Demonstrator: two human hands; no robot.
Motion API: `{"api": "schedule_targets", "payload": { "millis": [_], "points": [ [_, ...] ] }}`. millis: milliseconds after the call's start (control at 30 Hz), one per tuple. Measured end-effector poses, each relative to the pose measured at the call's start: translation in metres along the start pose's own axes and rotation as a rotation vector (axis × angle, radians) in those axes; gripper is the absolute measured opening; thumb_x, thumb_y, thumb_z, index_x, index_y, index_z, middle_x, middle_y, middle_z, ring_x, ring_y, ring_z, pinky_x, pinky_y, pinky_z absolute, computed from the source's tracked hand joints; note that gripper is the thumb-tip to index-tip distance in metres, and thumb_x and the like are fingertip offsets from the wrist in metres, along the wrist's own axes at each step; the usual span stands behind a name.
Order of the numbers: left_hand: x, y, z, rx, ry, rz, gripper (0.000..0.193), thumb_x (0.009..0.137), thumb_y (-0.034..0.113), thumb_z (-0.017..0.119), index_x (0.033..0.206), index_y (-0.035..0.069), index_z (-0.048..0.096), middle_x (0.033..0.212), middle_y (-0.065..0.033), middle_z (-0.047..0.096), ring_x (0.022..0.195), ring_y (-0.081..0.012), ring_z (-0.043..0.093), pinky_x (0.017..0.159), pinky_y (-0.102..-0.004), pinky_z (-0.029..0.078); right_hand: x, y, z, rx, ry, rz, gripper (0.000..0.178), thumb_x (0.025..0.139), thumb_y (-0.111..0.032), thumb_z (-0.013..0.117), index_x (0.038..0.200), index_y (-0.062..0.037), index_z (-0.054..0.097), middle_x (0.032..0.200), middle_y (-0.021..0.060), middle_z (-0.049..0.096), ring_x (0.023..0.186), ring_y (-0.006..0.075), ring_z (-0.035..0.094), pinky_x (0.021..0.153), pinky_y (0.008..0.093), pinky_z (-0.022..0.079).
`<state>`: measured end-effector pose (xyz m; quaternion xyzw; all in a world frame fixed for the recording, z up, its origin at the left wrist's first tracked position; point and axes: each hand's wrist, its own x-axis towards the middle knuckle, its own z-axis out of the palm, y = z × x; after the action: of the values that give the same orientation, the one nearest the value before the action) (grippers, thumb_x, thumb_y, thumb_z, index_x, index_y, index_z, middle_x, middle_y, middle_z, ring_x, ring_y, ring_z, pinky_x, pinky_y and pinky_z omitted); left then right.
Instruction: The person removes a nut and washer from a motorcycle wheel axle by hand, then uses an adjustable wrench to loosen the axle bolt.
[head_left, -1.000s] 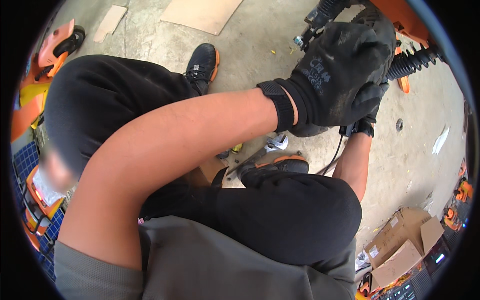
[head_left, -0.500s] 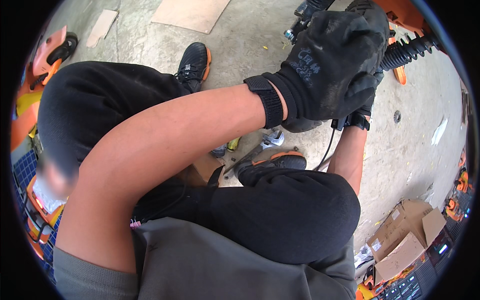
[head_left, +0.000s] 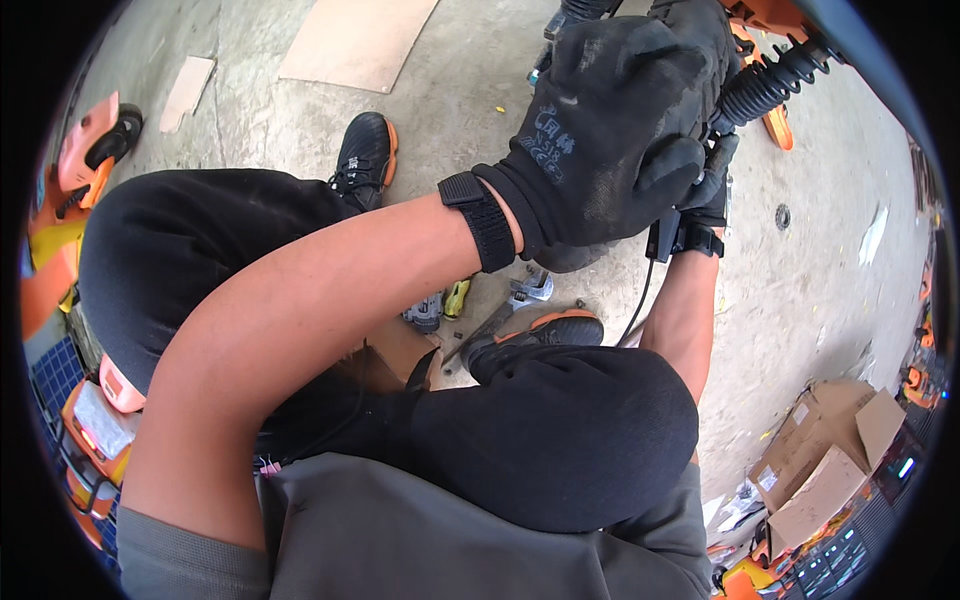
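Observation:
My left hand (head_left: 610,140), in a dirty black work glove, reaches across at the upper right. Its fingers are wrapped around a black wheel (head_left: 575,258), whose tyre shows only past the glove's edges. Behind and to the right, my right hand (head_left: 714,185) is gloved in black too and mostly covered by the left. Its visible fingers are bent beside the wheel's hub area; what they hold is hidden. A black coil-spring shock absorber (head_left: 772,88) runs from there up to an orange body part (head_left: 775,15).
An adjustable wrench (head_left: 510,305) and a yellow-green tool (head_left: 456,298) lie on the concrete by my shoe (head_left: 560,330). Cardboard sheets (head_left: 355,40) lie at the far left. An open carton (head_left: 825,460) stands at right. Orange machines (head_left: 95,150) line the left edge.
The view has shifted slightly, so hands and wheel appear further left. The right hand's fingers now show more beside the left glove. Both hands stay at the wheel.

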<state>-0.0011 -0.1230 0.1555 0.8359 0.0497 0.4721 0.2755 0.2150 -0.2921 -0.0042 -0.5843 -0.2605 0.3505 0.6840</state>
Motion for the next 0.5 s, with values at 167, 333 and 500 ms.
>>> {"api": "schedule_targets", "payload": {
  "millis": [167,333,500],
  "points": [
    [-0.001,-0.004,-0.004,0.001,-0.058,0.01,0.068,0.076,0.026,0.071,0.134,0.001,0.047,0.132,-0.0222,0.044,0.12,-0.0419,0.041,0.103,-0.0519,0.033,-0.002,-0.03,0.025,0.324,-0.04,0.223,0.068,0.096,-0.063,0.043,0.142,-0.013,0.042,0.121,0.0127,0.06,0.103,0.0262,0.061,0.084,0.0372,0.054],
    [0.001,-0.005,0.0,0.023,-0.005,0.06,0.064,0.073,0.029,0.072,0.128,0.004,0.053,0.126,-0.0191,0.045,0.115,-0.039,0.045,0.098,-0.0513,0.037,0.003,-0.008,0.02,0.84,0.093,0.109,0.051,0.101,-0.044,0.048,0.141,-0.0134,0.043,0.116,0.01,0.063,0.098,0.0243,0.061,0.074,0.0328,0.057],
    [-0.001,-0.001,-0.001,0.015,-0.007,0.04,0.065,0.073,0.029,0.072,0.13,0.004,0.052,0.127,-0.0194,0.045,0.115,-0.0395,0.045,0.097,-0.0509,0.037,0.004,0.003,0.025,0.578,0.284,0.009,0.047,0.102,-0.037,0.046,0.139,-0.0086,0.045,0.114,0.0111,0.063,0.093,0.0224,0.06,0.073,0.0312,0.056]
  ]
}}
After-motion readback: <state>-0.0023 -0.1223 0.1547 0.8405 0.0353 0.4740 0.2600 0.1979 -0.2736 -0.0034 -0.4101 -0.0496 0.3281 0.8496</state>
